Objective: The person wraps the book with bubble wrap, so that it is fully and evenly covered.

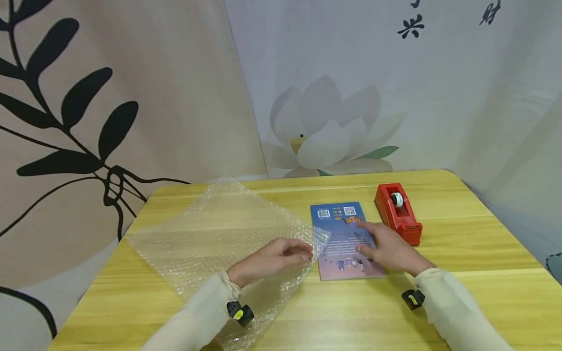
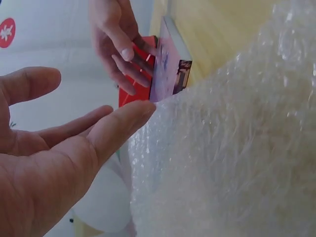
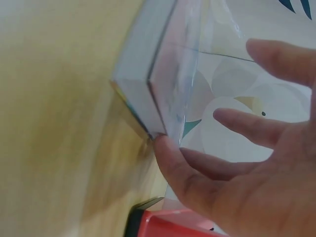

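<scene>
A blue-to-pink book [image 1: 342, 239] lies flat on the table, its barcode side up. My right hand [image 1: 391, 247] is at its right edge, fingers spread over the cover. In the right wrist view a finger [image 3: 173, 165] touches the corner of the book [image 3: 173, 74]. To the left spreads a sheet of clear bubble wrap [image 1: 189, 234], one corner overlapping the book's left edge. Above that sheet is my left hand [image 1: 274, 261], its fingers loosely bent. The left wrist view shows its thumb apart from the fingers and nothing held, with bubble wrap [image 2: 237, 163] beside it.
A red tape dispenser [image 1: 399, 214] with a roll in it stands right of the book, close to my right hand. The wooden table [image 1: 474, 302] ends at a printed curtain [image 1: 184, 97] behind. Both wrists wear small black devices.
</scene>
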The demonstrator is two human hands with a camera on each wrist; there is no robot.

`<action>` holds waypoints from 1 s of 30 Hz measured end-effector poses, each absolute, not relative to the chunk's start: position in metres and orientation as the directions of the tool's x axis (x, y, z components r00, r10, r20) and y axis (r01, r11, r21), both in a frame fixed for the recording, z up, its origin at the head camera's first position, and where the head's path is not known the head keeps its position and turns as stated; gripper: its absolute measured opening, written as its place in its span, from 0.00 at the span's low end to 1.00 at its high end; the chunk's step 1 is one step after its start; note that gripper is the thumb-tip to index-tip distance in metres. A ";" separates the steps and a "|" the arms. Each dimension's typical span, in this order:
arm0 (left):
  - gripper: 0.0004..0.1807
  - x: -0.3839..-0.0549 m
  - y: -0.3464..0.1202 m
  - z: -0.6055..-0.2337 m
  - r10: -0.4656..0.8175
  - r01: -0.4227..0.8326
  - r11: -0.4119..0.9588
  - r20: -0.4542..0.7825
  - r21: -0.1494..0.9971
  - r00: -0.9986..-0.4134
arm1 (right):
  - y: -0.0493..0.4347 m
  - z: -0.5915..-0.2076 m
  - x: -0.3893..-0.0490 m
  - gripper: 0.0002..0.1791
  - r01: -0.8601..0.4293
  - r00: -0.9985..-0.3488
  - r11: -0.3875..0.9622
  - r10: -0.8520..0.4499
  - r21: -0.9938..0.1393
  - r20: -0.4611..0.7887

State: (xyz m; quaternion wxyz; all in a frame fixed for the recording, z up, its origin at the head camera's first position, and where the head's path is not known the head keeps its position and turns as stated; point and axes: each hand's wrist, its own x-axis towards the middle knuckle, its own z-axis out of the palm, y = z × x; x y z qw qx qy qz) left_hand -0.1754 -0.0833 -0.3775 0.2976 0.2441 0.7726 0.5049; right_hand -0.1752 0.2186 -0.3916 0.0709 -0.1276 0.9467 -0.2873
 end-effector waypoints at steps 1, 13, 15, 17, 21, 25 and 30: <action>0.25 -0.175 -0.082 -0.379 0.682 0.052 0.359 -0.224 0.932 -0.696 | 0.218 -0.392 -0.174 0.35 -0.200 -0.957 0.801 -0.283 -0.564 -0.063; 0.27 -0.160 -0.060 -0.384 0.700 0.168 0.462 -0.241 0.871 -0.672 | 0.223 -0.396 -0.163 0.35 -0.131 -0.961 0.815 -0.244 -0.564 -0.130; 0.27 -0.159 -0.057 -0.385 0.701 0.224 0.492 -0.230 0.842 -0.675 | 0.224 -0.396 -0.162 0.34 -0.124 -0.959 0.813 -0.244 -0.568 -0.141; 0.27 -0.158 -0.054 -0.385 0.704 0.269 0.511 -0.217 0.817 -0.677 | 0.225 -0.396 -0.161 0.34 -0.127 -0.958 0.808 -0.251 -0.576 -0.141; 0.25 -0.153 -0.045 -0.387 0.654 0.290 0.548 -0.187 0.784 -0.733 | 0.229 -0.394 -0.159 0.34 -0.118 -0.957 0.790 -0.253 -0.602 -0.144; 0.25 -0.142 -0.035 -0.391 0.548 0.191 0.558 -0.187 0.807 -0.815 | 0.230 -0.394 -0.156 0.34 -0.091 -0.958 0.765 -0.243 -0.638 -0.155; 0.28 -0.136 -0.026 -0.392 0.491 0.105 0.529 -0.202 0.842 -0.848 | 0.231 -0.395 -0.155 0.33 -0.068 -0.962 0.752 -0.223 -0.655 -0.157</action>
